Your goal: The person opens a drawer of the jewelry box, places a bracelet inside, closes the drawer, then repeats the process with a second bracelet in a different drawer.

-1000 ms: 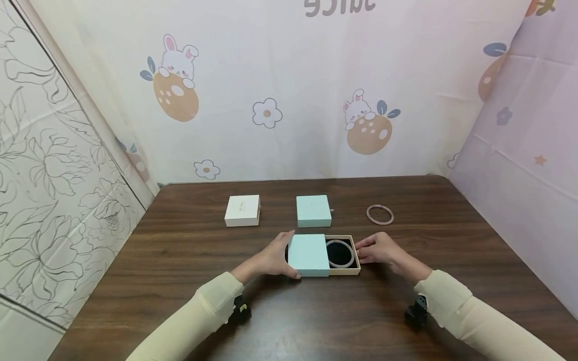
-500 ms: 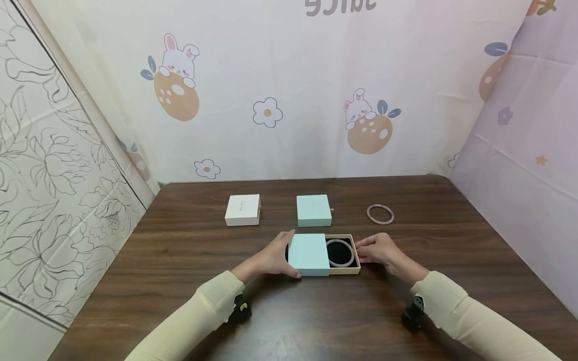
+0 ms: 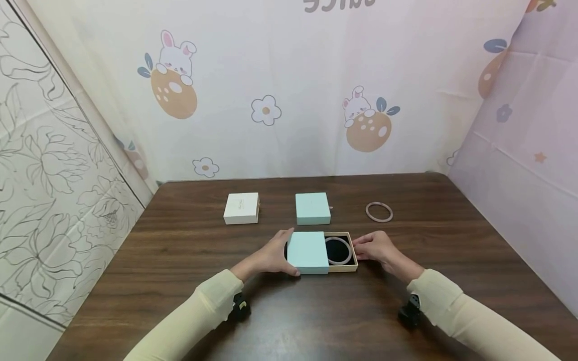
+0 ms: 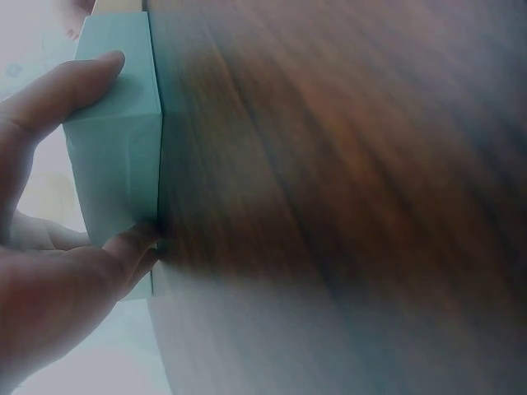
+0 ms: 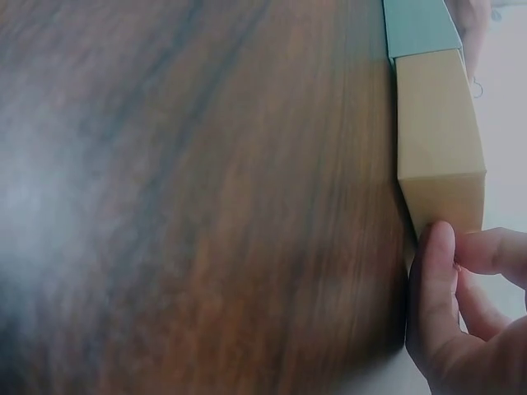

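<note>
Nearest the person, two cream sleeves reach in over the dark wooden table (image 3: 189,260), each with a small black camera strapped at the wrist.

The left hand (image 3: 270,258) grasps the pale blue sleeve (image 3: 308,252) of a sliding gift box near the middle of the table. Its thumb lies along the near edge and its fingers curl over the far edge, so the sleeve's left end sits in the hand. The left wrist view shows the thumb and a fingertip (image 4: 82,82) clamped on opposite sides of the sleeve.

The right hand (image 3: 375,247) presses its bent fingertips against the right end of the tan drawer (image 3: 344,268), which sticks partway out of the sleeve. In the right wrist view the thumb (image 5: 436,271) touches the drawer's end wall; the other fingers curl beside it. Inside the drawer a pale ring (image 3: 339,249) lies flat on a black lining, partly under the sleeve.

Further back three things lie in a row, well apart: a white box (image 3: 241,208) to the left, a closed blue box (image 3: 312,208) in the middle and a loose pink ring (image 3: 379,211) to the right.

Behind the table hangs a cloth backdrop (image 3: 289,90) printed with rabbits and flowers.
</note>
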A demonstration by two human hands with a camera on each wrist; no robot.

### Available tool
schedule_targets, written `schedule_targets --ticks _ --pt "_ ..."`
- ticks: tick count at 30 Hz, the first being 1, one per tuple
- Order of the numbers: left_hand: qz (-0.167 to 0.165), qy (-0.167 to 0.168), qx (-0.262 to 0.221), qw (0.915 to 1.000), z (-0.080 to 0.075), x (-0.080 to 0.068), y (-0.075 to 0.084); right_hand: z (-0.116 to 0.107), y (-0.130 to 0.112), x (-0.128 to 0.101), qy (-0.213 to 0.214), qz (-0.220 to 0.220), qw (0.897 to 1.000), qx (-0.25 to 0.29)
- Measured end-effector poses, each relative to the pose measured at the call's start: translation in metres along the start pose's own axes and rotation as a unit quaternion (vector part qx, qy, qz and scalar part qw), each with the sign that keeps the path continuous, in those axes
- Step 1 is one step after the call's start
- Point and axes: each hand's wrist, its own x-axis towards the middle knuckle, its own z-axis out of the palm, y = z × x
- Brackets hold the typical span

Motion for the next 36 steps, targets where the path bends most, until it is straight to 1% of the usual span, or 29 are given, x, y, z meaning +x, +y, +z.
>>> schedule_targets --ticks 8,14,27,36 --pt "0.006 -0.002 0.001 1.0 0.001 0.0 -0.002 0.003 -0.001 -0.002 0.004 0.0 1.0 -0.005" --pt "0.013 -0.005 0.008 0.9999 0.001 0.001 -0.003 0.006 -0.001 -0.002 0.004 -0.007 1.0 0.004" --pt "0.005 -0.001 -0.003 1.0 0.001 0.001 -0.001 0.015 -0.003 -0.003 0.009 -0.017 1.0 0.019" --pt "0.003 -0.001 -0.003 1.0 0.001 0.0 -0.001 0.022 -0.004 -0.003 0.019 -0.009 1.0 0.003"
